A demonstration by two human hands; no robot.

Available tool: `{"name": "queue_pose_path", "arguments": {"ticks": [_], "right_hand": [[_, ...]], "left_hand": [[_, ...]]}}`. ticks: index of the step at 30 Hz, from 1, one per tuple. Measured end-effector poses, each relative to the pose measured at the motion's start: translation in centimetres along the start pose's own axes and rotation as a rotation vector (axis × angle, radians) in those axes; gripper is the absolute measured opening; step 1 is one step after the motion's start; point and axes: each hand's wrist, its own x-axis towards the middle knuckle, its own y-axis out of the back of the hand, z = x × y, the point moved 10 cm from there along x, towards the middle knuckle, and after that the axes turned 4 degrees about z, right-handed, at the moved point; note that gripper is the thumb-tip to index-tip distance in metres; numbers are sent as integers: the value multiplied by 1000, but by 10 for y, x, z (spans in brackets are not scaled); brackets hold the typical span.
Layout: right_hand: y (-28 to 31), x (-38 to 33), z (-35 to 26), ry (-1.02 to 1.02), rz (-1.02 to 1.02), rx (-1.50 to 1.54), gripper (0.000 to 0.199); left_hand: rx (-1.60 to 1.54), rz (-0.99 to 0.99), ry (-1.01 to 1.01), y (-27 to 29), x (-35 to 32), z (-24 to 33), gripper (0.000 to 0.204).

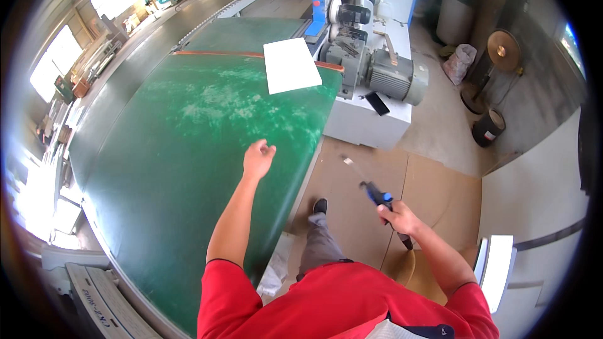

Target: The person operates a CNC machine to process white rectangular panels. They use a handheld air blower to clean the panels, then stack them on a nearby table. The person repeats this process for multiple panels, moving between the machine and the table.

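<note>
My left hand (257,159) hovers over the green belt surface (188,169), its fingers curled in and nothing visible in them. In my right hand (400,218) is a black hand tool with a blue part (378,196). From its front a thin shaft runs up and left to a small pale tip, slightly blurred. The tool is held over the cardboard-covered floor, right of the belt. A white rectangular panel (291,66) lies near the far right corner of the belt, beyond my left hand. Whitish smears of dust mark the belt in front of that panel.
A grey motor (396,77) and other machinery stand on a white base beside the belt, with a black phone (377,103) on it. Brown cardboard (440,194) covers the floor. Farther right are a pedestal fan (504,50), a black bin (488,128) and a filled sack (460,64).
</note>
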Motion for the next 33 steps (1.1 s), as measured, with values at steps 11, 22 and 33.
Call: {"name": "queue_pose_path", "arguments": {"ticks": [11,22,33], "right_hand": [[22,401,-95,-119,-90,-65,48],[-18,525,-98,-25,29,127,39],[16,382,24,-439,83,532,34]], "left_hand": [[361,245,311,-87,398,-121,88],[501,251,119,-88,319,-104,79],[138,11,109,-159,106,13,69]]}}
